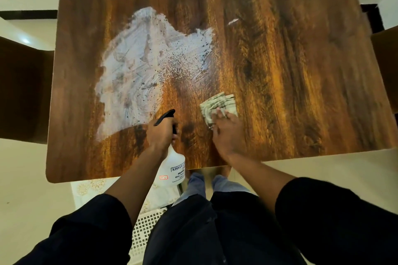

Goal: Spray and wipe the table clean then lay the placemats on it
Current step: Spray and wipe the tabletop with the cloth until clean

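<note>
Roughly half the table (301, 71) looks wiped; a white smear (137, 66) remains left of the cloth (217, 104). The cloth is pressed flat under the right hand (228, 133); the spray bottle (172, 170) is gripped by the left hand (160, 133). No placemats are laid yet.

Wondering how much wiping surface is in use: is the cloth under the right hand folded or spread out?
Folded. The cloth shows stacked layered edges at its far side, a compact pad under the right hand.
</note>
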Tool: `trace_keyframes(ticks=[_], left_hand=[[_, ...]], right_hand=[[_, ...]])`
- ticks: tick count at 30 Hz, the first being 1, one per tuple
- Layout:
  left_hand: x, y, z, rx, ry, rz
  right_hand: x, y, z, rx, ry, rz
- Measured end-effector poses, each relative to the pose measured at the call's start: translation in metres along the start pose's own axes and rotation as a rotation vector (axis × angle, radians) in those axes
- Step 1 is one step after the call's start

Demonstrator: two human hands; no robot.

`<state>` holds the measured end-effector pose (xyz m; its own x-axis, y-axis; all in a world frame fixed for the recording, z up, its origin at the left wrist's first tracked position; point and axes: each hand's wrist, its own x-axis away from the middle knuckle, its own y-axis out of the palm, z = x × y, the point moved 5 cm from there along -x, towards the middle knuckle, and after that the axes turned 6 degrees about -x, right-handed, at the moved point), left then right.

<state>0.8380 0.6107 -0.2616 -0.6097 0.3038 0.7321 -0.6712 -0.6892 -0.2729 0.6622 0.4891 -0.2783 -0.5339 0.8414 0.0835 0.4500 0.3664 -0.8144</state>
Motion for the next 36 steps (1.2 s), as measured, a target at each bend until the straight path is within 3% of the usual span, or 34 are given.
trace_keyframes(ticks=[5,9,18,22,24,31,33,36], left_hand=[[-0.012,-0.016,0.011,0.005,0.009,0.049],[-0.020,-0.018,0.019,0.030,0.017,0.010],[-0.035,-0.005,0.049,0.067,0.018,0.001],[-0.041,0.004,0.066,0.065,-0.012,0.039],[-0.044,0.009,0.073,0.067,-0.006,0.062],[-0.053,0.021,0.087,0.047,-0.006,0.145],[-0.057,0.024,0.089,0.039,-0.021,0.155],[-0.066,0.031,0.093,0.050,-0.028,0.146]], right_hand=[[0.030,0.050,-0.039,0.002,-0.442,-0.242],[0.003,0.047,-0.022,-0.010,-0.510,-0.335],[-0.142,-0.002,0.024,-0.064,0.048,-0.085],[-0.153,0.000,0.003,-0.099,0.209,0.024],[-0.146,0.011,-0.019,-0.116,0.136,0.011],[-0.152,0.048,-0.056,-0.016,-0.494,-0.358],[-0.170,0.042,-0.046,0.019,-0.556,-0.418],[-0.212,0.022,-0.027,-0.003,-0.423,-0.347]])
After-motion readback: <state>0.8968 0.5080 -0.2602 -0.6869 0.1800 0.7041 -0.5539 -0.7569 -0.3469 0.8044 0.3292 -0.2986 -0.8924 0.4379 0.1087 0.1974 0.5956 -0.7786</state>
